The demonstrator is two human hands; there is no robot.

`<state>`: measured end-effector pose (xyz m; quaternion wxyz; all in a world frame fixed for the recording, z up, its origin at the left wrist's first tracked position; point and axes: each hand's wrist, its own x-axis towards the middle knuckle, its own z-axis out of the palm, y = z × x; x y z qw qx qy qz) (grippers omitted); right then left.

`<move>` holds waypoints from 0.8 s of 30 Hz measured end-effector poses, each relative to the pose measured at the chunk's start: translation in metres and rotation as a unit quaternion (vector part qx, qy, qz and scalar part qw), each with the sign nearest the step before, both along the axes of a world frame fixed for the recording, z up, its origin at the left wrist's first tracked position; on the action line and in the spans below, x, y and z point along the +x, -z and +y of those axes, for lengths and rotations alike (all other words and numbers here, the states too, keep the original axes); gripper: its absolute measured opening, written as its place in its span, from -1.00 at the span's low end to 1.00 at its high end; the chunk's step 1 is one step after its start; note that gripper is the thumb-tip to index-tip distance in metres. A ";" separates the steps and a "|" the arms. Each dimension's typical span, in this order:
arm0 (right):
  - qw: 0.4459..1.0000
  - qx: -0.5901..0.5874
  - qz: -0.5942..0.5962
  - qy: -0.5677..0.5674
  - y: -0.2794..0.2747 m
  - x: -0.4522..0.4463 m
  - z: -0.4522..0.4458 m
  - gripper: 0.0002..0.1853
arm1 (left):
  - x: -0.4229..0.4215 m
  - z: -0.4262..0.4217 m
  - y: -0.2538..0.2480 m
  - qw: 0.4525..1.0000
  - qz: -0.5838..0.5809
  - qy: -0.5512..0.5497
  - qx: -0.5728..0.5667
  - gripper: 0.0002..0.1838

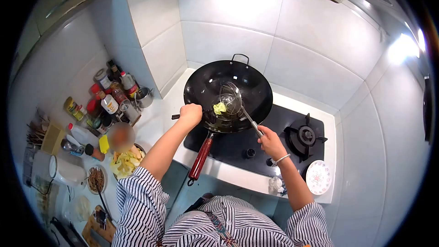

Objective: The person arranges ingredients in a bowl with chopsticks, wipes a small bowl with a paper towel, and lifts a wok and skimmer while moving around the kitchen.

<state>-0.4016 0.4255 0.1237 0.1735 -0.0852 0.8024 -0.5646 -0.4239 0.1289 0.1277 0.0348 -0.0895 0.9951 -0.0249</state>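
Note:
A large black wok point(200, 82) with a red handle point(201, 158) sits on the left side of the cooktop. My right hand point(271, 142) grips the long metal handle of a wire skimmer point(232, 97), whose round head is inside the wok. A pale green piece of leaf point(219, 108), perhaps cabbage, shows at the skimmer's left side. Over the wok's left rim, my left hand point(190, 114) is closed around a utensil with a dark handle end point(175, 116). The working end of that utensil cannot be made out.
A gas burner point(306, 135) and a floral plate point(318, 177) are on the right. Bottles point(109, 104) crowd the left counter, near cut leaves point(124, 163) in a bowl and a plate of brown strips point(96, 179). A cutting board point(98, 226) lies lower left. Tiled walls enclose the cooktop.

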 end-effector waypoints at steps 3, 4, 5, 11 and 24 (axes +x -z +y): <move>0.995 -0.060 -0.076 0.014 -0.010 0.007 -0.001 -0.60 | -0.010 0.004 0.004 1.000 -0.003 0.009 0.015 -0.82; 0.995 -0.059 -0.078 0.017 -0.014 0.009 -0.002 -0.60 | -0.014 0.003 0.007 1.000 -0.006 0.016 0.011 -0.79; 0.994 -0.073 -0.080 0.017 -0.016 0.013 -0.002 -0.60 | -0.017 0.003 0.010 1.000 -0.010 0.023 0.008 -0.76; 0.999 -0.019 0.036 0.002 -0.022 0.023 -0.002 -0.61 | -0.038 0.007 0.025 0.999 0.011 0.044 0.023 -0.76; 0.974 0.105 0.198 -0.036 -0.042 0.045 0.003 -0.61 | -0.013 -0.018 -0.018 0.997 -0.070 0.039 0.022 -0.79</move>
